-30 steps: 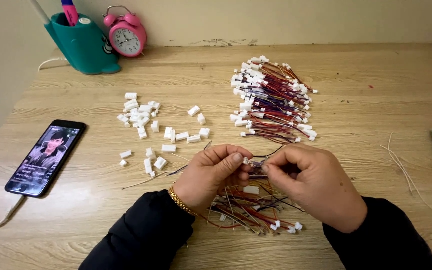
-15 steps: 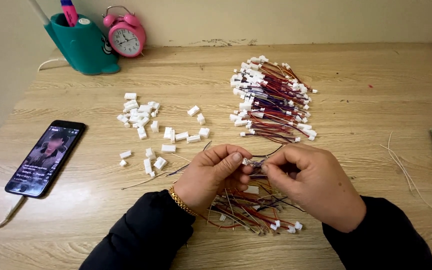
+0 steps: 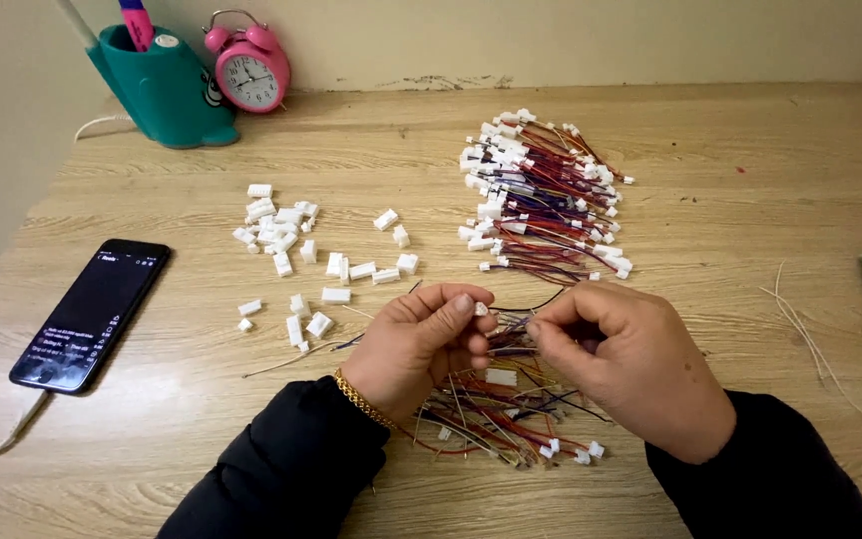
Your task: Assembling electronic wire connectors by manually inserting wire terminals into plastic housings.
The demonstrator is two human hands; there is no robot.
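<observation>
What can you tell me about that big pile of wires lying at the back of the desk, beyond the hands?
The pile of wires is a loose heap of many short, thin leads, mostly red with some dark and purple ones, each ending in a small white plastic plug. The leads lie roughly side by side, running left to right, with plugs gathered along the left edge and others scattered down the right. It rests flat on the wooden desk, beyond both hands. Neither hand touches it. Loose white plugs lie apart to its left.

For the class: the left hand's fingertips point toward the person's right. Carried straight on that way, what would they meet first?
Most likely the right hand, just past the small white connector in the left hand's grip; relative heights are hard to judge.
</observation>
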